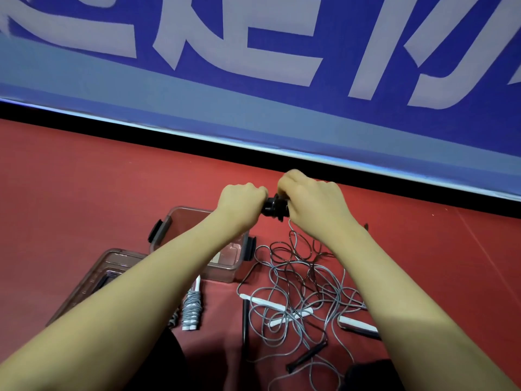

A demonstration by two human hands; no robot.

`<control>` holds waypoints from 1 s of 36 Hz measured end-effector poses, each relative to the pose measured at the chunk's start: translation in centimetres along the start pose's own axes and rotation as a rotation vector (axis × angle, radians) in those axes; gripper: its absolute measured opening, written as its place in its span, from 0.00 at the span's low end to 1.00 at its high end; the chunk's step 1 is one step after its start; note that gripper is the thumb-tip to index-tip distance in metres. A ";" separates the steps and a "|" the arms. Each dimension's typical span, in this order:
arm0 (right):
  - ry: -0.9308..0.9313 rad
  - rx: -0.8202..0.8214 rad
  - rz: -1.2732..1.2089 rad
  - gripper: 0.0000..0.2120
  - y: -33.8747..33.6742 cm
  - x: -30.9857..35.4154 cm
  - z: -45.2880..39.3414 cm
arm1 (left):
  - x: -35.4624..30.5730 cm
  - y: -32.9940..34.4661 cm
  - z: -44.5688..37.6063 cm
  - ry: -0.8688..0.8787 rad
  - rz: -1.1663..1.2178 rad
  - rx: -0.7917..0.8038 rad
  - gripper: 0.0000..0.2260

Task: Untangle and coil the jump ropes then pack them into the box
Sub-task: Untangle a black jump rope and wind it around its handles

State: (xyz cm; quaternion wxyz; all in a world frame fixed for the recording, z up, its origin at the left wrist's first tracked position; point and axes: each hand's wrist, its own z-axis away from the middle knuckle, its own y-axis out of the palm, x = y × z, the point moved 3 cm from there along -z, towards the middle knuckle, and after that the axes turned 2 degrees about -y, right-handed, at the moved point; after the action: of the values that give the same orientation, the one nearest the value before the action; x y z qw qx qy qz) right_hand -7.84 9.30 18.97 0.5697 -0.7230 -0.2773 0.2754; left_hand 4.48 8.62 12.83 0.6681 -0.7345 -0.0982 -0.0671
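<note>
Two hands raised together over a red floor [84, 179], a blue banner [253, 66] with white lettering along the 12 o'clock side. Largest task item: clear lidless box [222, 266] at centre, partly under the left forearm, its lid [112, 263] lying just beside it at 8 o'clock. At 4 o'clock from the box, a tangle of grey and black ropes [304, 292] with white and black handles mixed in; one finished grey coil [191, 306] lies at 6 o'clock from the box. Left hand [242, 201] has its grip closed round a black rope bundle [275, 208]; right hand [313, 198] pinches the same bundle from the other side, a thin black cord trailing down from it into the tangle. Judgement: winding step under way. To do it well, keep the left grip firm on the handles, lay turns side by side with light tension, and lift the trailing cord clear of the grey loops before each wrap, so no knot is drawn tight.
</note>
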 end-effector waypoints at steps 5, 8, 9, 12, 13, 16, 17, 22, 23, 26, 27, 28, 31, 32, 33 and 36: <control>0.076 0.030 -0.104 0.12 0.6 -0.7 -0.3 | 0.8 -0.7 -0.2 0.099 0.028 -0.070 0.07; 0.130 0.002 -0.214 0.13 0.8 -1.0 -0.4 | 0.9 -1.4 0.4 0.228 0.057 -0.289 0.14; 0.150 -0.010 -0.254 0.12 0.8 -1.1 -0.4 | 1.1 -1.6 0.5 0.228 0.080 -0.337 0.18; 0.212 -0.033 -0.391 0.11 1.0 -1.4 -0.4 | 1.3 -1.0 0.4 0.218 0.153 -0.368 0.21; 0.226 -0.033 -0.417 0.10 1.1 -1.6 -0.3 | 1.1 -1.2 0.6 0.227 0.157 -0.359 0.21; 0.259 -0.051 -0.442 0.07 1.5 -2.3 -0.4 | 0.7 -1.1 0.6 0.286 0.186 -0.333 0.19; 0.270 -0.058 -0.437 0.07 1.6 -2.6 -0.4 | 0.7 -1.0 0.5 0.316 0.203 -0.330 0.18; 0.288 -0.057 -0.400 0.06 2.4 -3.0 -0.5 | 0.7 -1.3 0.8 0.463 0.228 -0.428 0.08; 0.296 -0.055 -0.404 0.07 2.5 -3.1 -0.5 | 0.7 -1.4 0.9 0.480 0.226 -0.435 0.07; 0.304 -0.031 -0.395 0.09 2.6 -3.4 -0.5 | 0.5 -1.6 1.1 0.526 0.218 -0.474 0.09; 0.303 -0.019 -0.382 0.09 2.6 -3.5 -0.5 | 0.5 -1.7 1.2 0.542 0.218 -0.492 0.09; 0.301 -0.010 -0.366 0.10 2.7 -3.5 -0.5 | 0.4 -1.8 1.2 0.559 0.225 -0.514 0.08; 0.300 0.007 -0.342 0.12 2.9 -3.6 -0.5 | 0.3 -2.3 1.6 0.603 0.270 -0.607 0.08; 0.295 0.006 -0.345 0.13 2.8 -3.5 -0.5 | 0.3 -2.5 1.7 0.603 0.282 -0.635 0.08; 0.292 0.002 -0.359 0.13 2.8 -3.4 -0.5 | 0.3 -2.8 1.9 0.597 0.294 -0.659 0.08; 0.284 -0.006 -0.403 0.11 2.7 -3.1 -0.4 | 0.1 -3.6 2.2 0.566 0.376 -0.689 0.08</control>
State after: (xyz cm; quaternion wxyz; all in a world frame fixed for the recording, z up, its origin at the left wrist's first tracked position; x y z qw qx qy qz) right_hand -9.47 6.27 16.69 0.6441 -0.6863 -0.3339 0.0512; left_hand 3.65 11.15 16.17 0.3871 -0.8709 0.2500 -0.1710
